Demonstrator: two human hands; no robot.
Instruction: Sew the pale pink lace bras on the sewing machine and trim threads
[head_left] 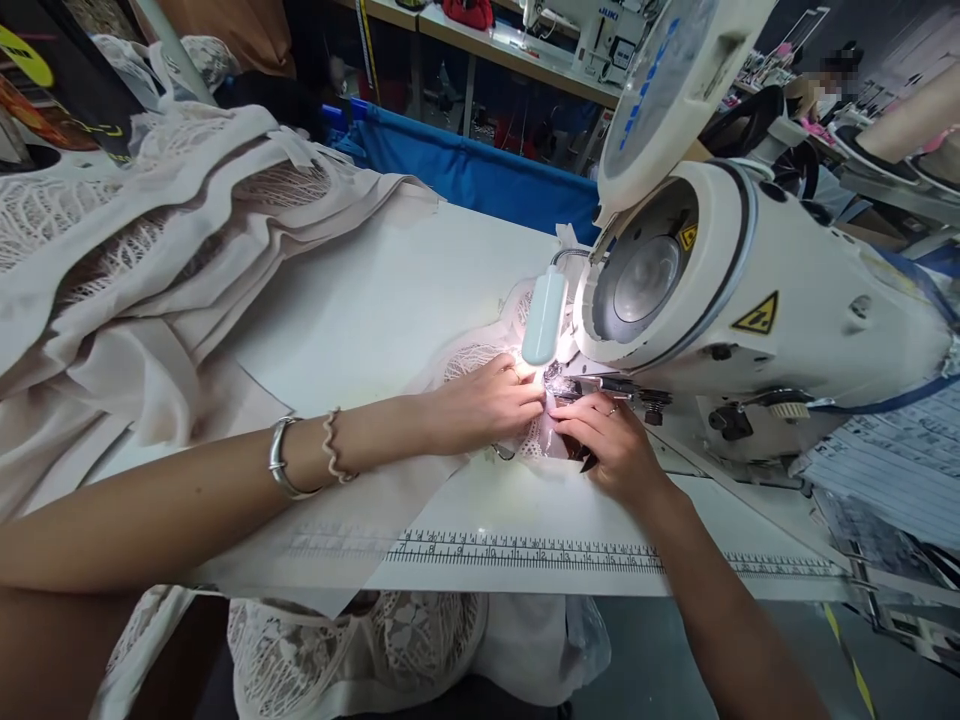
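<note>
At the needle area of a white sewing machine [810, 290], a pale pink lace garment piece [474, 358] lies under a small lit lamp [545, 318]. My left hand [487, 405] is closed on the lace piece just left of the needle, its fingers bent and pressed to the cloth. From the other side, my right hand [611, 440] pinches the edge of the same piece with fingers together. A small dark pointed thing [589, 462] shows beneath the right palm; its kind is unclear. The needle tip itself is hidden by fingers and lamp.
A heap of pale lace garments [187, 240] covers the table's left side. A printed ruler [525, 550] runs along the front edge. More lace pieces [420, 640] rest below it, near my lap. Behind the table hangs blue cloth [472, 165]. A person [829, 85] sits far back right.
</note>
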